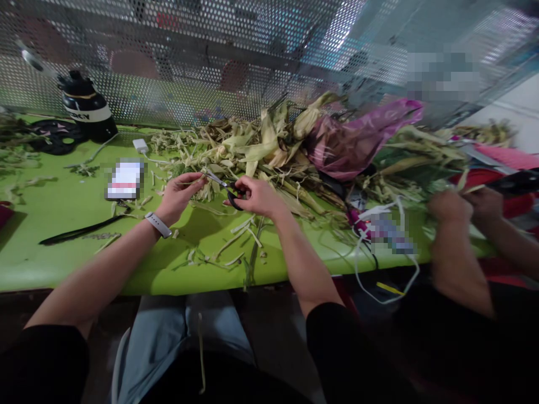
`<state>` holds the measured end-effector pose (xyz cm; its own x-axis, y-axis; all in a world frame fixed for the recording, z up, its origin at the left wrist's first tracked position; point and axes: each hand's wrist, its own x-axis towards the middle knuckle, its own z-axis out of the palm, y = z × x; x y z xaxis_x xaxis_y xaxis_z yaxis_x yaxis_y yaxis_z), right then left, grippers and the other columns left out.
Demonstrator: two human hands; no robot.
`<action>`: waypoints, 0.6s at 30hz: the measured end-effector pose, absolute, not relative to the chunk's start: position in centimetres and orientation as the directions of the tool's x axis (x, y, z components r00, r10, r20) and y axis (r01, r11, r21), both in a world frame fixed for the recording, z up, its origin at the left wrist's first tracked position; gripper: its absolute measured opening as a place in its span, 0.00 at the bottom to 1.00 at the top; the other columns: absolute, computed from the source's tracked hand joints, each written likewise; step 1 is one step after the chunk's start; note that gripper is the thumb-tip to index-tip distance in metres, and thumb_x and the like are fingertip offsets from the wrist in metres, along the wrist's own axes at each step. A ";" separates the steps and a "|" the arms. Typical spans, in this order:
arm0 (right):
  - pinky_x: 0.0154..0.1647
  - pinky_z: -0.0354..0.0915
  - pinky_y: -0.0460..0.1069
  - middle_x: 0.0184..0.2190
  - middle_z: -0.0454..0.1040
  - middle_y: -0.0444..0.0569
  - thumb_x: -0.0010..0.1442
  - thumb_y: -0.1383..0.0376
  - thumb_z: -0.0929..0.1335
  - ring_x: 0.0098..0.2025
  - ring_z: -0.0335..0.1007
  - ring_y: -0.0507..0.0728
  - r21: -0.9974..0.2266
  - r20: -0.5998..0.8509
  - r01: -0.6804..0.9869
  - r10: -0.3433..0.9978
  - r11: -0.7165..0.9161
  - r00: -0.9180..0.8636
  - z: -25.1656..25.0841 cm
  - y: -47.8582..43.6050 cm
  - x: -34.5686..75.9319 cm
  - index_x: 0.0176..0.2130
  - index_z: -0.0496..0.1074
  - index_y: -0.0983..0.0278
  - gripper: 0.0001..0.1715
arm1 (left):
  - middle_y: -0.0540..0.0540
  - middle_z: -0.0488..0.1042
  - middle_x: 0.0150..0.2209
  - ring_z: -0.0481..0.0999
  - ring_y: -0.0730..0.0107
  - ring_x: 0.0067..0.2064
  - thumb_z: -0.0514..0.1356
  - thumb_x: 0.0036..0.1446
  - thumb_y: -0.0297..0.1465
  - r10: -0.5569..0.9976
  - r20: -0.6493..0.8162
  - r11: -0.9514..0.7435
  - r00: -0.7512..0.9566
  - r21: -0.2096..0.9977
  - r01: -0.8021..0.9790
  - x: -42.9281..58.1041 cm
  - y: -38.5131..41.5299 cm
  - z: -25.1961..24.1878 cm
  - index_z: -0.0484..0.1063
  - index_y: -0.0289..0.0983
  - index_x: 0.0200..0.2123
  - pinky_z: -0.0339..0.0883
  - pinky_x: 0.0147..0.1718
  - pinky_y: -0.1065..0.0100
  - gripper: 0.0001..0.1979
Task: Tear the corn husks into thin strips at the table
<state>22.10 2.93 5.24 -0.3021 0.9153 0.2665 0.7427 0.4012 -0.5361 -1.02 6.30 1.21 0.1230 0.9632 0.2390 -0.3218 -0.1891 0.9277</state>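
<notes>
My right hand [256, 195] is closed around the black handles of a pair of scissors [231, 193], whose blades point left. Close to the blade tips, my left hand [182, 193] has its thumb and fingers pinched together; what they hold is too small to make out. A white band sits on my left wrist. Behind both hands lies a heap of dried corn husks [248, 148] with leafy scraps. Cut strips of stalk [240, 235] are scattered on the green tabletop [168, 269] in front of me.
A phone [125, 179], a black strap [80, 230] and a white charger [140, 146] lie to the left. Behind them stands a black bottle [88, 106]. A pink plastic bag [357, 140] rests on the heap. At right, white cables loop over the edge beside a co-worker's hands [450, 210].
</notes>
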 end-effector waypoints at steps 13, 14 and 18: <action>0.28 0.51 0.45 0.24 0.66 0.40 0.50 0.52 0.73 0.25 0.55 0.49 -0.588 0.247 0.696 0.910 0.413 -0.332 4.3 3.5 22.2 0.33 0.66 0.63 0.20 | 0.45 0.83 0.38 0.81 0.70 0.41 0.74 0.44 0.38 0.957 0.237 -0.182 0.164 0.938 -0.294 -1.0 6.2 1.0 0.82 0.38 0.38 0.71 0.47 0.67 0.16; 0.27 0.51 0.45 0.23 0.65 0.39 0.50 0.53 0.73 0.25 0.55 0.49 -0.603 0.241 0.683 0.910 0.413 -0.338 4.2 3.5 22.3 0.32 0.65 0.63 0.20 | 0.45 0.83 0.38 0.81 0.70 0.41 0.74 0.44 0.38 0.959 0.234 -0.179 0.162 0.938 -0.296 -1.0 6.2 1.0 0.82 0.38 0.37 0.71 0.47 0.67 0.17; 0.26 0.50 0.45 0.21 0.63 0.38 0.50 0.54 0.74 0.24 0.54 0.48 -0.657 0.235 0.627 0.904 0.418 -0.356 4.0 3.7 22.3 0.29 0.64 0.63 0.19 | 0.45 0.83 0.36 0.81 0.69 0.40 0.74 0.43 0.38 0.960 0.231 -0.175 0.161 0.937 -0.302 -1.0 6.3 1.0 0.82 0.37 0.36 0.71 0.48 0.67 0.17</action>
<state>22.30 3.69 3.97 -0.3561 0.9043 0.2355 0.6270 0.4180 -0.6574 -1.02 6.29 1.05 0.1609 0.9595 0.2311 -0.3022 -0.1750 0.9371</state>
